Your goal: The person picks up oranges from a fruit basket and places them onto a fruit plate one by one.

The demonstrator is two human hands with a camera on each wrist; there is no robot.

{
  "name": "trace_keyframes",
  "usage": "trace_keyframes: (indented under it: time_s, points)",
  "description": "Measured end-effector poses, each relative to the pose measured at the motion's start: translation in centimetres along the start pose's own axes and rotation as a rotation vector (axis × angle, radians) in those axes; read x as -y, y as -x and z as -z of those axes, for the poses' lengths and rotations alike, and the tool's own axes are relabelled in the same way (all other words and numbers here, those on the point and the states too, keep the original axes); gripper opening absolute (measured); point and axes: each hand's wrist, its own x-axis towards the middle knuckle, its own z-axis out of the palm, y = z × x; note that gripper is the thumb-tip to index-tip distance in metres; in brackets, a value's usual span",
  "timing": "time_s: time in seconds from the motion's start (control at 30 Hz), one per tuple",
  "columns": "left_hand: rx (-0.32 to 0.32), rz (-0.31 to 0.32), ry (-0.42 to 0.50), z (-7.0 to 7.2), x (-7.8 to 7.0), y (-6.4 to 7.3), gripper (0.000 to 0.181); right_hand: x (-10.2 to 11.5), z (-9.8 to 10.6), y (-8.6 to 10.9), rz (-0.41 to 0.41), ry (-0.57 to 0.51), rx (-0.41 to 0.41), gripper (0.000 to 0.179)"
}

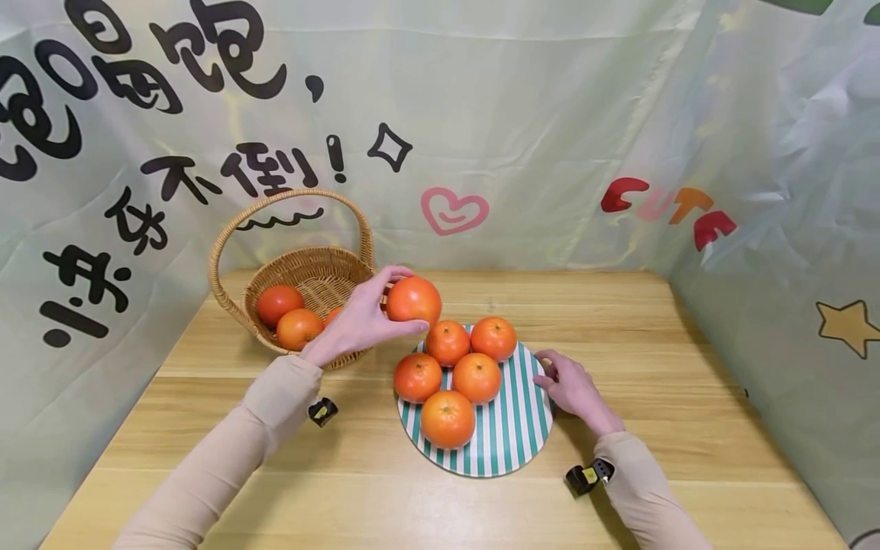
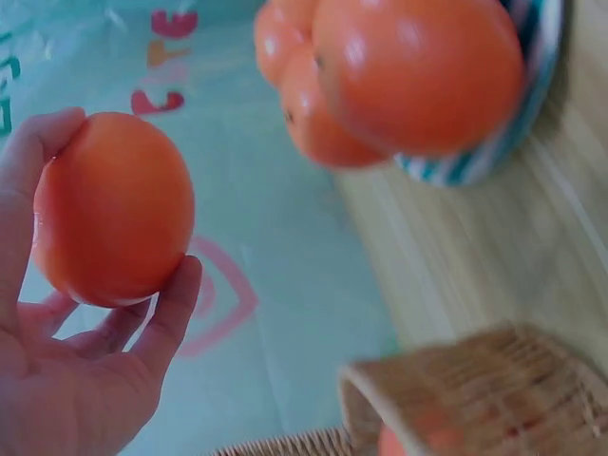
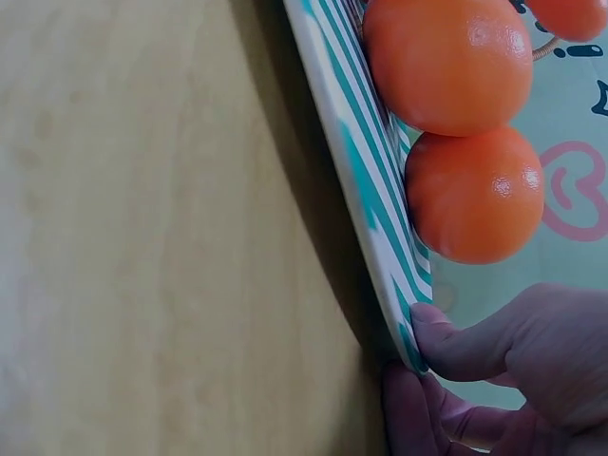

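Observation:
My left hand point(image 1: 367, 315) grips a shiny orange point(image 1: 414, 300), raised beside the plate's far left edge. In the left wrist view, the thumb and fingers wrap the sides of that orange point(image 2: 116, 209). Several oranges point(image 1: 477, 377) sit close together on the left part of a round plate point(image 1: 516, 428) with green and white stripes. On the plate's right, my right hand point(image 1: 572, 388) pinches the rim. Its thumb point(image 3: 461, 344) lies on the top face and its fingers point(image 3: 413, 408) go below the edge, as the right wrist view shows.
Behind my left arm stands a wicker basket point(image 1: 309, 263) with a tall handle, holding a redder round fruit point(image 1: 279, 305) and an orange point(image 1: 299, 329), others partly hidden by my hand. The wooden table point(image 1: 357, 481) meets printed cloth walls point(image 1: 550, 153) at the back and sides.

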Motion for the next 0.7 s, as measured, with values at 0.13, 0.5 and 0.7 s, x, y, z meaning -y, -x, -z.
trace_keyframes:
  time_s: [0.13, 0.5, 0.7]
  points:
    - [0.076, -0.031, -0.001, -1.3, -1.5, 0.1, 0.070, 0.0, 0.0, -0.1, -0.004, -0.003, 0.000, 0.045]
    - [0.314, -0.157, -0.106, -5.6, -5.2, 1.1, 0.073, -0.1, -0.2, 0.0, 0.013, -0.013, -0.009, 0.043]
    - [0.408, -0.295, -0.276, -8.1, -6.8, 2.0, 0.071, -0.1, -0.1, 0.1, 0.020, -0.016, -0.015, 0.043]
